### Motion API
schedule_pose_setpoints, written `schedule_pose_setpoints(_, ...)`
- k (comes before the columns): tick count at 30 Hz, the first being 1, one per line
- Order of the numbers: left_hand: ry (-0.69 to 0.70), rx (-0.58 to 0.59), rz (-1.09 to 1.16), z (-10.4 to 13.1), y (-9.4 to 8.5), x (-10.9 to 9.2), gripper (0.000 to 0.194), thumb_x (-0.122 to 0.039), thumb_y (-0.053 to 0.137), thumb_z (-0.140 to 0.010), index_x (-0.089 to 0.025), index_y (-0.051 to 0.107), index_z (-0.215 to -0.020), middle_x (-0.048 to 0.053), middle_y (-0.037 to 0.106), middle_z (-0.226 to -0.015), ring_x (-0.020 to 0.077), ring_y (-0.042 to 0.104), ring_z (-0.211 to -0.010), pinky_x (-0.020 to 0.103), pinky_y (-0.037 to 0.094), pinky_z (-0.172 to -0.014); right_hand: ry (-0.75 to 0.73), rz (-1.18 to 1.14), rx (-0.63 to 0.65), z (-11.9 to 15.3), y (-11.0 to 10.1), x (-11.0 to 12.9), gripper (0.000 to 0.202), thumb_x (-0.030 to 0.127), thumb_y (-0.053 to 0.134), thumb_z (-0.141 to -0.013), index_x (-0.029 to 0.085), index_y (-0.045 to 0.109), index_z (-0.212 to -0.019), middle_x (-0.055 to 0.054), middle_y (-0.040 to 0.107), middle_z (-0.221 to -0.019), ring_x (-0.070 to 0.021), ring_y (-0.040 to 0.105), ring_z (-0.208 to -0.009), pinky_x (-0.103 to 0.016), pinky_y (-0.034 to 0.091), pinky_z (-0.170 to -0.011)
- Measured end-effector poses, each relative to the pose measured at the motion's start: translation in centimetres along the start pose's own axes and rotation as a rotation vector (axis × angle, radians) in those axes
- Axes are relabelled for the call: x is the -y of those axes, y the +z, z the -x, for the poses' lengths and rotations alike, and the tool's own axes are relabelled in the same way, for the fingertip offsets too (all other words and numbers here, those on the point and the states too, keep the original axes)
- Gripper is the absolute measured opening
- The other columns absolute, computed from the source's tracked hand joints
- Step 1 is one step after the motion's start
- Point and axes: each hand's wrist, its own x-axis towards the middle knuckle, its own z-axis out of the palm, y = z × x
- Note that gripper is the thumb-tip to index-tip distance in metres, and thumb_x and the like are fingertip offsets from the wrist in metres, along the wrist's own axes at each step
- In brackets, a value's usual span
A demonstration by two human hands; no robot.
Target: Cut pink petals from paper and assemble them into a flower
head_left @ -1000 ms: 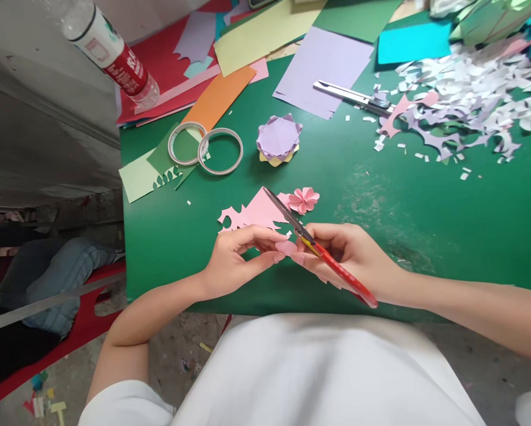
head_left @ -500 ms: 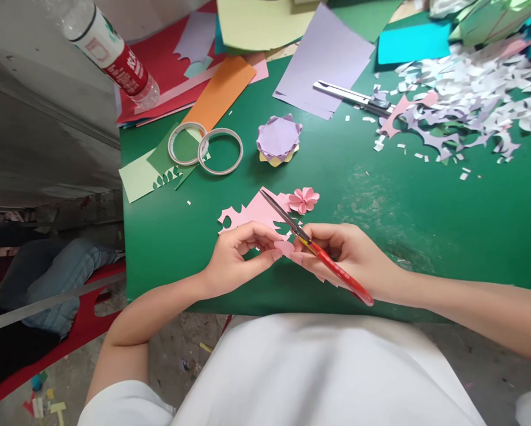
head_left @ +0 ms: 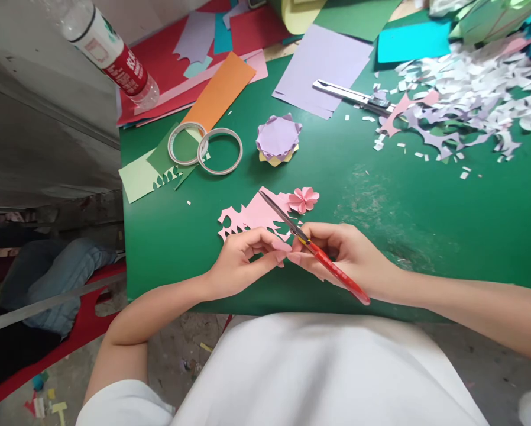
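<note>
While scraps litter the floor (head_left: 194, 343) beside my green table (head_left: 381, 236), my left fingers (head_left: 287, 251) pinch a pink petal (head_left: 281, 245); my right hand (head_left: 349, 254) grips red-handled scissors (head_left: 336, 269).

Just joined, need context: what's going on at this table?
A person's left hand and right hand meet fingertip to fingertip over a small pink piece. Red-handled scissors sit in the right hand. Cut pink paper and a pink paper flower lie just beyond.

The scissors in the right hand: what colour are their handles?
The scissors' handles look red; head view.
</note>
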Motion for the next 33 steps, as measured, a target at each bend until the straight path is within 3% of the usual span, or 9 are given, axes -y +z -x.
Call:
schedule_pose_setpoints(3,-0.006,-0.026,0.062,-0.2,-0.2,-0.8,0.013,-0.023,0.076,-0.088,-0.015,0.067,-0.081,0.002,0.075,-0.085,0.0082,0.072,-0.067,0.017,0.06,-0.064,-0.021,0.061,0.008,-0.1,-0.2,0.0,0.046,0.057,0.078,-0.078,0.019,0.051,-0.075,0.007,0.044,-0.059,-0.0064,0.035,-0.051,-0.023,0.028,-0.047)
schedule_pose_setpoints(7,-0.005,-0.1,0.064,-0.5,-0.8,-2.0,0.017,-0.023,0.078,-0.086,-0.015,0.065,-0.08,0.0,0.075,-0.078,0.0077,0.07,-0.061,0.017,0.059,-0.06,-0.064,0.191,0.008,-0.2,-0.8,-0.1,0.059,0.07,0.073,-0.076,0.022,0.039,-0.072,0.007,0.041,-0.061,-0.0068,0.034,-0.053,-0.023,0.026,-0.048)
schedule_pose_setpoints(11,0.0,-0.164,0.067,-0.6,-1.2,-2.6,0.021,-0.028,0.081,-0.083,-0.016,0.063,-0.079,-0.002,0.072,-0.074,0.0083,0.068,-0.059,0.018,0.057,-0.056,-0.075,0.301,0.139,0.1,-1.2,0.1,0.063,0.077,0.067,-0.078,0.023,0.035,-0.08,0.009,0.039,-0.06,-0.0066,0.028,-0.051,-0.023,0.023,-0.045)
schedule_pose_setpoints(14,0.001,-0.142,0.109,-0.5,-1.1,-2.8,0.019,-0.026,0.079,-0.084,-0.016,0.063,-0.081,-0.002,0.07,-0.074,0.0085,0.069,-0.061,0.018,0.058,-0.058,-0.097,0.373,0.227,0.5,-1.3,0.4,0.066,0.08,0.065,-0.078,0.024,0.032,-0.086,0.008,0.04,-0.066,-0.0079,0.027,-0.056,-0.024,0.024,-0.046)
schedule_pose_setpoints(18,0.003,-0.132,0.12,-0.2,-0.8,-3.2,0.02,-0.029,0.076,-0.087,-0.016,0.062,-0.084,0.0,0.075,-0.081,0.0108,0.073,-0.065,0.02,0.059,-0.06,-0.103,0.401,0.255,0.7,-1.4,0.6,0.066,0.083,0.059,-0.08,0.024,0.029,-0.086,0.008,0.036,-0.068,-0.0084,0.025,-0.056,-0.025,0.024,-0.047)
schedule_pose_setpoints(26,0.012,-0.096,0.097,0.1,-0.8,-3.4,0.019,-0.028,0.079,-0.086,-0.017,0.063,-0.086,0.0,0.075,-0.079,0.0113,0.073,-0.063,0.019,0.061,-0.059,-0.07,0.382,0.336,0.8,-1.7,0.1,0.059,0.076,0.061,-0.084,0.024,0.033,-0.086,0.008,0.038,-0.065,-0.0085,0.028,-0.053,-0.024,0.025,-0.046)
schedule_pose_setpoints(33,0.073,-0.083,0.066,0.3,-0.7,-3.6,0.005,-0.021,0.074,-0.09,-0.018,0.07,-0.09,-0.001,0.075,-0.08,0.0096,0.074,-0.063,0.017,0.062,-0.06,-0.04,0.387,0.321,1.0,-1.3,1.0,0.062,0.08,0.058,-0.083,0.024,0.033,-0.083,0.008,0.038,-0.064,-0.0088,0.027,-0.054,-0.025,0.024,-0.048)
